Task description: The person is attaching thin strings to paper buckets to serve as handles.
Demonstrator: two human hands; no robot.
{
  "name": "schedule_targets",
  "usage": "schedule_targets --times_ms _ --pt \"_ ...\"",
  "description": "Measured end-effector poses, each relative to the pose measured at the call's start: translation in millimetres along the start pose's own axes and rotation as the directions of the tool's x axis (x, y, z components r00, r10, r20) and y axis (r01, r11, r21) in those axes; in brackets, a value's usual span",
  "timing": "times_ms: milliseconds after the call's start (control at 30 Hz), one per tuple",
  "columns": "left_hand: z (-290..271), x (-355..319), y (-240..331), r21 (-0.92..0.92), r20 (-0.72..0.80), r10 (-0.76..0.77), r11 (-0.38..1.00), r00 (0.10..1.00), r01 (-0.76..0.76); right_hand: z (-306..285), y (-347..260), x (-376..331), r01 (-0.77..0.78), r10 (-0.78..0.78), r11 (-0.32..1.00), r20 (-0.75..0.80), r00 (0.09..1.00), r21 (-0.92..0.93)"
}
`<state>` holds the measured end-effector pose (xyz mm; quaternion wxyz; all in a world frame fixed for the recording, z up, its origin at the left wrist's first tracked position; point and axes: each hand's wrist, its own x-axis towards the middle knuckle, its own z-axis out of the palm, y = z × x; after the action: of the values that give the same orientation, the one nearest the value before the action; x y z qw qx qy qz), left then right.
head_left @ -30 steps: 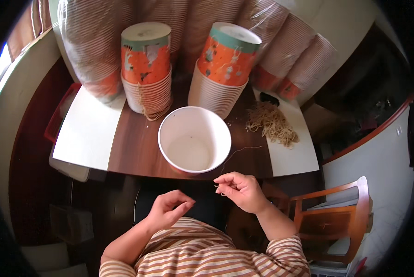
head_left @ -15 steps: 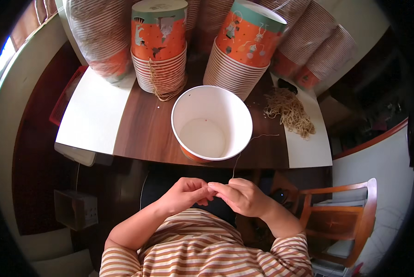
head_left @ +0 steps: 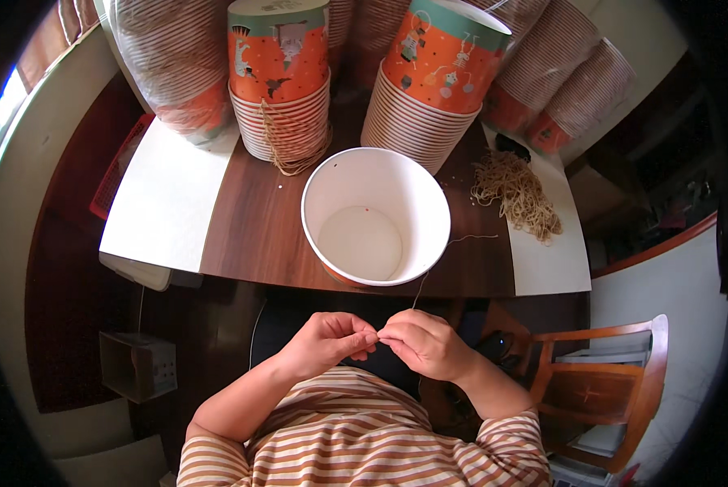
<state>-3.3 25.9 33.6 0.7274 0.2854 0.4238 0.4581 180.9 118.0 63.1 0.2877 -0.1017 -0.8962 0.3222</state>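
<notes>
Just in front of my striped shirt, my left hand [head_left: 335, 339] and my right hand [head_left: 425, 342] meet at their fingertips, both closed in a pinch. A thin string [head_left: 420, 290] runs up out of my right hand, over the table edge, and lies along the tabletop to the right of the bucket. Whatever lies in my left fingertips is too small to make out. Beyond the hands a large white-lined paper bucket [head_left: 362, 243] stands upright near the table's front edge. Its open mouth faces me, and a tiny red dot shows inside.
Behind it are two stacks of orange paper buckets, a left stack [head_left: 279, 65] with loose string hung on it and a right stack [head_left: 429, 77]. Wrapped stacks [head_left: 169, 57] stand farther back. Tangled string [head_left: 514, 195] lies at right on the table [head_left: 242, 235]. A wooden chair [head_left: 599, 390] stands right.
My fingertips have drawn slightly apart, with my right hand shifting a little to the right. The view has moved slightly; the bucket and stacks stay in place.
</notes>
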Motion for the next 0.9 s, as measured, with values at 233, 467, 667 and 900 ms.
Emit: schedule_targets --times_ms 233,467,667,900 --pt "3.2 -1.5 2.5 0.084 -0.036 0.071 0.994 0.997 -0.067 0.2 2.5 -3.9 0.002 0.001 0.993 0.023 1.000 -0.114" --pt "5.5 2.4 2.6 0.263 -0.057 0.116 0.960 0.992 -0.097 0.7 4.0 -2.7 0.031 -0.024 0.984 0.044 0.999 -0.174" --pt "6.9 -2.4 5.8 0.316 -0.058 0.131 0.943 0.990 -0.107 -1.7 1.8 -4.0 0.084 -0.074 0.975 0.057 0.996 -0.208" --pt "4.4 -6.5 7.1 0.263 -0.005 0.120 0.958 0.993 -0.114 -6.6 -5.1 -1.0 0.173 -0.156 0.948 0.086 0.984 -0.267"
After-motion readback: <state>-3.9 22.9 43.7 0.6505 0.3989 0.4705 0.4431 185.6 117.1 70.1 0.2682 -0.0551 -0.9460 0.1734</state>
